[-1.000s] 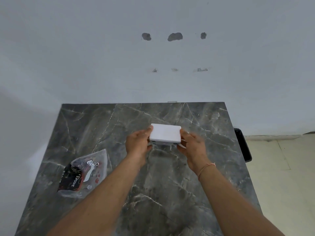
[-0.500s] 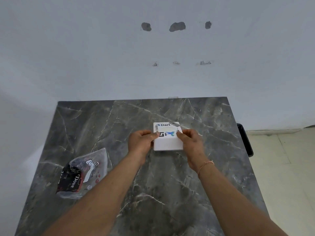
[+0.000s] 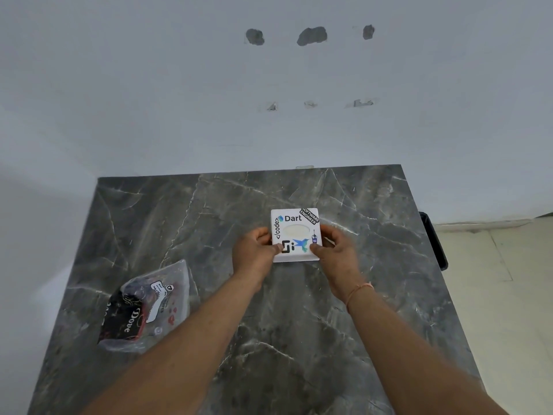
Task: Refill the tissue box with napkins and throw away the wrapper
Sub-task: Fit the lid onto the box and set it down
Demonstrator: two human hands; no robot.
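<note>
A small white square tissue box (image 3: 295,224) with stickers and an oval slot on top sits near the middle of the grey marble table (image 3: 299,324). Pale napkins show through the slot. My left hand (image 3: 254,253) grips the box's left side with the thumb on its near top edge. On the opposite side my right hand (image 3: 335,250) holds it the same way. The clear plastic wrapper (image 3: 149,307), printed black and red, lies crumpled at the table's near left, apart from both hands.
A white wall with chipped patches stands right behind the table. A black object (image 3: 434,241) hangs off the table's right edge. Beige floor tiles lie to the right.
The box was held with its plain underside up, then was turned over. It now faces sticker side up and sits lower, at the table surface, still between both hands.
</note>
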